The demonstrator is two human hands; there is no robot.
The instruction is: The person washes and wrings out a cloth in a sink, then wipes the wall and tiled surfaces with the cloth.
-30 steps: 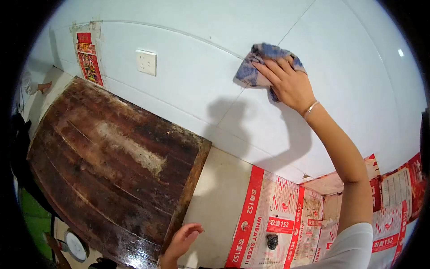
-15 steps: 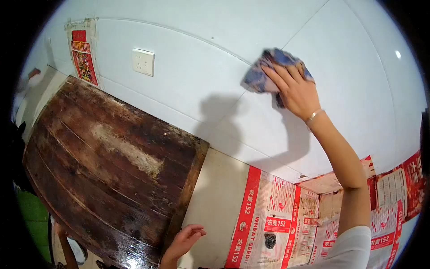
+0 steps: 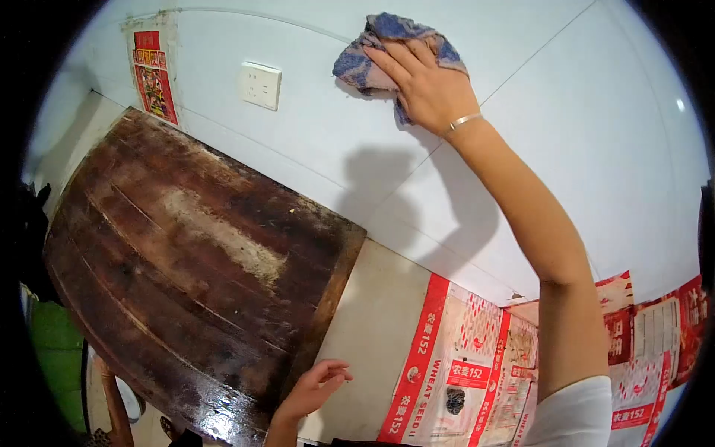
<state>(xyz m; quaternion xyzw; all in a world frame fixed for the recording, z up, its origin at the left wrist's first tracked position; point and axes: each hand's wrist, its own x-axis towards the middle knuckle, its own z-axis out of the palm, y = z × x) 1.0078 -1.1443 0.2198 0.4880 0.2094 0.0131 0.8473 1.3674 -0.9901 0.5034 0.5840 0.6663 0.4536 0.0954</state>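
Observation:
My right hand [image 3: 436,93], with a bangle at the wrist, presses a blue and pinkish patterned cloth [image 3: 406,28] flat against the white tiled wall [image 3: 558,149]. The fingers lie spread over the cloth, and some of it hangs loose below the palm. My left hand [image 3: 316,387] is low in the view, beside the right edge of a dark, worn wooden board [image 3: 201,253]. Its fingers are loosely bent with the thumb apart, and nothing shows in it. Whether it touches the board or the pale counter [image 3: 365,298] I cannot tell.
A white wall socket [image 3: 261,86] and a red poster [image 3: 154,82] are on the wall at left. Red and white wheat-seed sacking [image 3: 469,343] covers the right side, with a crumpled black thing [image 3: 455,401] on it. Another person's arm [image 3: 112,395] shows at lower left.
My right hand has slid the cloth up and to the left along the wall. My left hand stays near the board's edge, and the view has shifted slightly.

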